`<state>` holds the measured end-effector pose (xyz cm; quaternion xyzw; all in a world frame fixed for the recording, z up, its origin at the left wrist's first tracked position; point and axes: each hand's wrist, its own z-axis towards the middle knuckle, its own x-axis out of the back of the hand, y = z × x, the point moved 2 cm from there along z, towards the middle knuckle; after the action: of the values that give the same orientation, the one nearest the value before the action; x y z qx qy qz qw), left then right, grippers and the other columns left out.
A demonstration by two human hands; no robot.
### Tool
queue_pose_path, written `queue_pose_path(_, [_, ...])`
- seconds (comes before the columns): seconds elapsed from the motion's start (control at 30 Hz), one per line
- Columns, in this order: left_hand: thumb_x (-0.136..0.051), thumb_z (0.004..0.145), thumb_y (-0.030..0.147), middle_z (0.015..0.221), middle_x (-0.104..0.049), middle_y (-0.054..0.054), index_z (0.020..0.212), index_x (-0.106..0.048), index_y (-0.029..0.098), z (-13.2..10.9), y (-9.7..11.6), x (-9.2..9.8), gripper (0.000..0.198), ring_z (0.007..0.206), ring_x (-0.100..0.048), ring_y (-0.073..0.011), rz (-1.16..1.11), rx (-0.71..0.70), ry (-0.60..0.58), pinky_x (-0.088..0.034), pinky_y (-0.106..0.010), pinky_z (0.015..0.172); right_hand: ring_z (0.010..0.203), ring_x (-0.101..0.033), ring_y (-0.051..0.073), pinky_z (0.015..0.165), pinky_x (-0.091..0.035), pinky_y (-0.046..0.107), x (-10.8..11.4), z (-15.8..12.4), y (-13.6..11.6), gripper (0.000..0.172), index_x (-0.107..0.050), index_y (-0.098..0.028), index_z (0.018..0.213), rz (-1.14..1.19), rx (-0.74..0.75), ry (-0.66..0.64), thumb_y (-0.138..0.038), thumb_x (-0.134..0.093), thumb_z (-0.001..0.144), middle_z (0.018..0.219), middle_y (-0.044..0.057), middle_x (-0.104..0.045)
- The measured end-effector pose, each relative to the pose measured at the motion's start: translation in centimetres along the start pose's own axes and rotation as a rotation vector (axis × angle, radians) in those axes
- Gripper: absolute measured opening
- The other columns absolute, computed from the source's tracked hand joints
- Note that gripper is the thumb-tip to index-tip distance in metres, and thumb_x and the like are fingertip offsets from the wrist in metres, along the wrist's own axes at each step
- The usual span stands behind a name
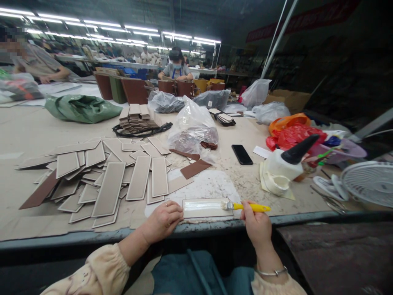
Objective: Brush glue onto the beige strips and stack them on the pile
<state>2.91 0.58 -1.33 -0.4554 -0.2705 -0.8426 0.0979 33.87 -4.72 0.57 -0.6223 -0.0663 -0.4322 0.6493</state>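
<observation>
Panel (204, 212), white-streaked: lies on desk (258, 133), six o'clock edge; probably light, stiff, slick-topped; hold by rims. Left hand (166, 219): nine o'clock end, pinching or resting, cannot tell. Right hand (256, 225): grip pinches yellow brush (238, 206), three o'clock.

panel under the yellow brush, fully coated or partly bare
Partly bare: white streaks run along the panel, but beige surface shows along its near edge.

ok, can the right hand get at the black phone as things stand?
Probably yes: the black phone lies beyond the right hand, with nothing standing between them. But that hand holds the yellow brush, so it would likely need to set that down first.
</observation>
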Motion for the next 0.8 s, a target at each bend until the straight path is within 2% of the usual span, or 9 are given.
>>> queue_pose_path(0.13, [-0.052,0.091,0.016,0.091,-0.068,-0.006,0.088,-0.068,0.019,0.0,0.0,0.0,0.017,0.089,-0.059,-0.0174,0.001,0.008,-0.002,-0.051,-0.033,0.082,0.051,-0.057,0.018,0.060,-0.040,0.030,0.4,-0.2,-0.1,0.051,-0.055,-0.022,0.061,-0.031,0.026,0.071,-0.063,-0.040,0.088,0.048,0.001,-0.055])
queue_pose_path(0.23, [-0.050,0.092,0.017,0.089,-0.068,-0.007,0.087,-0.068,0.019,0.0,0.0,0.0,0.019,0.089,-0.060,-0.0171,-0.001,0.006,0.002,-0.051,-0.033,0.082,0.047,-0.052,0.017,0.053,-0.040,0.029,0.0,-0.7,-0.9,0.049,-0.057,-0.020,0.067,0.117,-0.035,0.104,-0.065,-0.047,0.084,0.047,-0.001,-0.053])
queue_pose_path(0.33, [-0.050,0.092,0.018,0.089,-0.068,-0.007,0.088,-0.068,0.019,0.0,0.0,0.0,0.019,0.090,-0.060,-0.0175,0.005,0.004,0.004,-0.051,-0.033,0.083,0.040,-0.043,0.012,0.041,-0.034,0.024,-1.7,-1.5,-2.3,0.045,-0.058,-0.019,0.079,0.448,-0.157,0.001,-0.064,-0.054,0.081,0.048,-0.004,-0.049])
queue_pose_path(0.43, [-0.051,0.091,0.018,0.090,-0.068,-0.007,0.089,-0.068,0.018,0.0,0.0,0.0,0.018,0.090,-0.060,-0.0177,0.009,0.009,-0.008,-0.051,-0.033,0.083,0.039,-0.041,0.010,0.038,-0.032,0.021,-4.1,-2.4,-4.0,0.042,-0.057,-0.018,0.086,0.634,-0.187,-0.165,-0.060,-0.058,0.082,0.049,-0.006,-0.050])
queue_pose_path(0.6, [-0.051,0.091,0.017,0.090,-0.068,-0.006,0.089,-0.068,0.017,0.0,0.1,0.0,0.017,0.087,-0.059,-0.0177,0.015,0.001,0.004,-0.051,-0.033,0.081,0.039,-0.044,0.010,0.040,-0.034,0.021,-7.2,-3.5,-5.7,0.041,-0.056,-0.018,0.087,0.667,-0.176,-0.344,-0.059,-0.057,0.083,0.051,-0.004,-0.055])
queue_pose_path(0.7, [-0.051,0.091,0.017,0.090,-0.068,-0.006,0.089,-0.068,0.017,-0.1,0.0,-0.1,0.017,0.088,-0.059,-0.0177,0.011,0.004,-0.003,-0.050,-0.032,0.081,0.038,-0.043,0.010,0.040,-0.033,0.022,-7.9,-3.7,-6.1,0.042,-0.057,-0.019,0.086,0.621,-0.158,-0.364,-0.060,-0.055,0.084,0.050,-0.004,-0.055])
queue_pose_path(0.8, [-0.052,0.091,0.017,0.092,-0.068,-0.006,0.089,-0.068,0.017,-0.1,-0.1,-0.2,0.016,0.089,-0.058,-0.0179,-0.001,0.016,-0.024,-0.050,-0.033,0.083,0.036,-0.042,0.011,0.039,-0.033,0.023,-7.6,-3.4,-6.0,0.041,-0.058,-0.020,0.083,0.556,-0.120,-0.353,-0.061,-0.052,0.085,0.048,-0.004,-0.053])
